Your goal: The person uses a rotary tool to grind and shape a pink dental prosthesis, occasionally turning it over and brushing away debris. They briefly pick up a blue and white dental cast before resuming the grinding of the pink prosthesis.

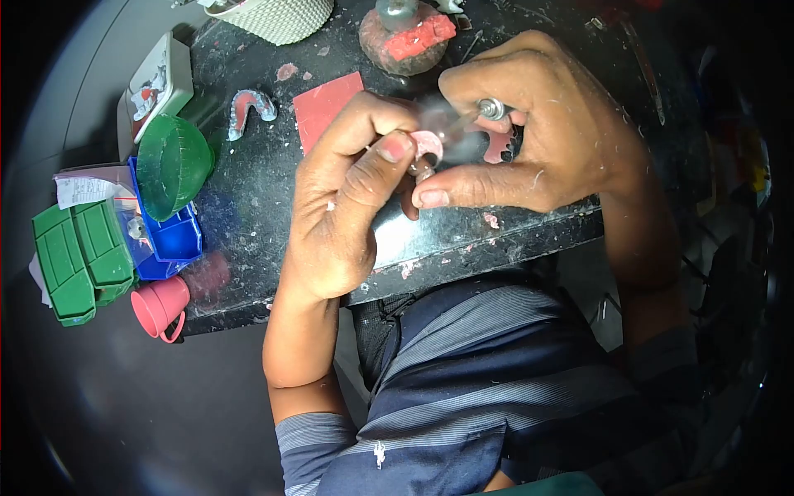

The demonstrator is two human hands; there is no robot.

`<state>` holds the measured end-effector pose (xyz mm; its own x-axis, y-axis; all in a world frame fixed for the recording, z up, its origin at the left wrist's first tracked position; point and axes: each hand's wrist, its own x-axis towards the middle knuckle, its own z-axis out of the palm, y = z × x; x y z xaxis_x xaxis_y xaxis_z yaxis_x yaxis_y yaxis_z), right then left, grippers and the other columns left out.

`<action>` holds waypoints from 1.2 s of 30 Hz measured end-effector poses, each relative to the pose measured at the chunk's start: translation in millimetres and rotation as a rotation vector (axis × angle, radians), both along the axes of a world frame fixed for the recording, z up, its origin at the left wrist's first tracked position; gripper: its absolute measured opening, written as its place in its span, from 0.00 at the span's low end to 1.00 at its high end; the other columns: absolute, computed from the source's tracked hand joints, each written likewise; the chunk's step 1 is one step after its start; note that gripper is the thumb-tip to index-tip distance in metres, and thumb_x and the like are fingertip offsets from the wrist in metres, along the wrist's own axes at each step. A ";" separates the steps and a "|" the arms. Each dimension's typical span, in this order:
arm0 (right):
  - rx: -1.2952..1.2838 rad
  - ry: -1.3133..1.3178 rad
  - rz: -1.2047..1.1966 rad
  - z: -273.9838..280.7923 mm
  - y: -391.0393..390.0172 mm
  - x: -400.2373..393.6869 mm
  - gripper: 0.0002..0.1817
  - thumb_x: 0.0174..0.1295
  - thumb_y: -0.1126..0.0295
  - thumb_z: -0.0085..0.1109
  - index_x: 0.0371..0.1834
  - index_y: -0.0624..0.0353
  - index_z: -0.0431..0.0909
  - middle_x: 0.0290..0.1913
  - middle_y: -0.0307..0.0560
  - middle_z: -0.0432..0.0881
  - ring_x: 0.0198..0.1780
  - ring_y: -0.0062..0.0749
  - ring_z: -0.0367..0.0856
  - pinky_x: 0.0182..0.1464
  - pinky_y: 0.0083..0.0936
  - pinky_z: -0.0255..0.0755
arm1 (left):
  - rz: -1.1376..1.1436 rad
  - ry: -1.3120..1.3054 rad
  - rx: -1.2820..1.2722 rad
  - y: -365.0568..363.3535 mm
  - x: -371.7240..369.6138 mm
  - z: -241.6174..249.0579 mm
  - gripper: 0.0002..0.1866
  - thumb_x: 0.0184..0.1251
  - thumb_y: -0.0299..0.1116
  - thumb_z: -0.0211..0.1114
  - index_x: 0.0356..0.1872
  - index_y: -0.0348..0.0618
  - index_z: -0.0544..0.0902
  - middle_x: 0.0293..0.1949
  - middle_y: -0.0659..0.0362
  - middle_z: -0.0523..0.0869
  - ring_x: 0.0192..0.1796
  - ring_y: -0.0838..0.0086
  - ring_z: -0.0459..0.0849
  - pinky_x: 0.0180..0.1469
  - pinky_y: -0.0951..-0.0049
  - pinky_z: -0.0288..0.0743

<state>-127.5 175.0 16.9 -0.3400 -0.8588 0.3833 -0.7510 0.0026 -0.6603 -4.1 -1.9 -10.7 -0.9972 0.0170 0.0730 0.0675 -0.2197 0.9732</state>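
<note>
My left hand (351, 182) pinches a small pink curved piece (428, 145) between thumb and fingers, above the dark table. From the right, my right hand (529, 124) is closed around a slim metal-ended tool (491, 108), its thumb stretched toward the piece. A whitish blur lies between the tool and the pink piece, so the tool's tip and any contact cannot be made out. Beneath my left hand's fingers lies a flat red sheet (327, 103). Part of another pink item (499, 147) shows below my right hand's fingers.
On the black table (248, 190) are a blue and pink dental arch (251, 112), a green bowl (174, 165) and a round stand (404, 50). A white basket (277, 18) is at the back. Green bins (83, 256), a blue bin (175, 240) and a pink cup (160, 306) sit left.
</note>
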 end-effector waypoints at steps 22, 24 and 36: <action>0.091 -0.015 0.027 1.1 -1.6 -2.5 0.21 0.49 0.56 0.78 0.19 0.60 0.76 0.16 0.41 0.71 0.16 0.28 0.70 0.20 0.24 0.58 | -0.032 -0.007 -0.001 2.7 3.7 3.2 0.12 0.82 0.36 0.52 0.45 0.39 0.79 0.33 0.64 0.80 0.32 0.85 0.77 0.32 0.83 0.70; 0.108 -0.006 0.051 -0.8 -1.5 -3.4 0.21 0.49 0.55 0.77 0.20 0.59 0.76 0.16 0.40 0.70 0.17 0.28 0.70 0.20 0.24 0.58 | -0.036 -0.009 -0.051 2.0 3.2 4.3 0.12 0.80 0.36 0.53 0.45 0.37 0.78 0.39 0.55 0.83 0.32 0.78 0.80 0.32 0.79 0.73; 0.060 -0.016 0.052 -4.3 -1.2 -4.1 0.25 0.48 0.52 0.79 0.18 0.59 0.74 0.15 0.39 0.69 0.16 0.23 0.67 0.19 0.22 0.54 | -0.042 -0.029 -0.094 0.7 3.4 6.3 0.13 0.77 0.37 0.54 0.45 0.36 0.77 0.43 0.48 0.85 0.32 0.72 0.84 0.29 0.77 0.76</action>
<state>-131.6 173.8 12.5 -0.3002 -0.8965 0.3260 -0.7407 0.0038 -0.6718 -0.7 -1.2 -4.4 -0.9971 0.0644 0.0400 0.0315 -0.1292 0.9911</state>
